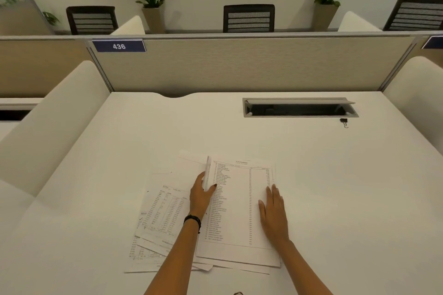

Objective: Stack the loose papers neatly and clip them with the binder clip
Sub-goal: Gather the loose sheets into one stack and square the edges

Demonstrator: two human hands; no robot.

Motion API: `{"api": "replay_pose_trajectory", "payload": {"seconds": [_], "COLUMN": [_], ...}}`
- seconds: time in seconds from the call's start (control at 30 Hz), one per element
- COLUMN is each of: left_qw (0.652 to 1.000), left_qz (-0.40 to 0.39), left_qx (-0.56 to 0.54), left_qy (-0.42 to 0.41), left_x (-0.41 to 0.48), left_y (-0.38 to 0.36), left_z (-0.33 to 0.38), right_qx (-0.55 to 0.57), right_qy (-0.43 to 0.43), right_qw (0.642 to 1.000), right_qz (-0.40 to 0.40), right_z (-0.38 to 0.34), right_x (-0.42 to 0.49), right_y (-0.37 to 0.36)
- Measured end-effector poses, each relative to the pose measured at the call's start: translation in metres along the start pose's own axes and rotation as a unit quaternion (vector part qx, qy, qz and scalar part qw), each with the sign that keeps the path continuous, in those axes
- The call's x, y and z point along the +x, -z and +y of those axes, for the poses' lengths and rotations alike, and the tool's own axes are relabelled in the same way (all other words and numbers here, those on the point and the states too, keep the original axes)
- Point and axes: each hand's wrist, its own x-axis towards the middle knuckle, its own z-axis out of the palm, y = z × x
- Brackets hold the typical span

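Both forearms reach forward from the bottom edge onto the white desk (119, 151), roughly parallel. The left hand (201, 195) (a dark band sits on its wrist) is turned on its side, thumb over the top and fingers curled beneath, pinching the lifted left edge of a thin batch of printed sheets (239, 201); that edge curls upward just beyond the fingertips. The right hand (273, 213) lies palm down with fingers straight and close together, pressing flat on the right margin of the same sheets, fingertips pointing away from the person.

Between the two hands lies the top page, a printed list in columns. To the left of the left hand's knuckles, more loose papers (160, 218) with tables fan out untidily, their corners sticking out below and under the left forearm.

The binder clip (344, 122), small and black with wire handles, sits well beyond the right hand's fingertips and off to their right, just beside the near right corner of the open cable hatch (299, 107) in the desk.
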Motion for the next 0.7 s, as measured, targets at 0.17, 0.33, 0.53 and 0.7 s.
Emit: {"api": "replay_pose_trajectory", "payload": {"seconds": [0.17, 0.33, 0.53, 0.7], "left_qw": [1.000, 0.998, 0.994, 0.991], "left_qz": [-0.017, -0.026, -0.054, -0.046], "left_qx": [-0.025, -0.047, -0.054, -0.078], "left_qy": [0.003, -0.032, -0.073, -0.102], "left_x": [-0.002, -0.005, -0.005, -0.006], "left_y": [-0.006, -0.015, -0.021, -0.025], "left_z": [-0.002, 0.014, 0.042, 0.066], "right_qx": [0.109, 0.214, 0.421, 0.466], "right_qy": [-0.011, -0.064, -0.216, -0.188], "right_qw": [0.994, 0.974, 0.878, 0.863], "right_qz": [-0.006, 0.040, 0.073, 0.057], "right_z": [-0.001, -0.001, -0.012, -0.012], "right_x": [-0.001, 0.003, 0.018, 0.034], "right_y": [0.009, 0.024, 0.065, 0.097]}}
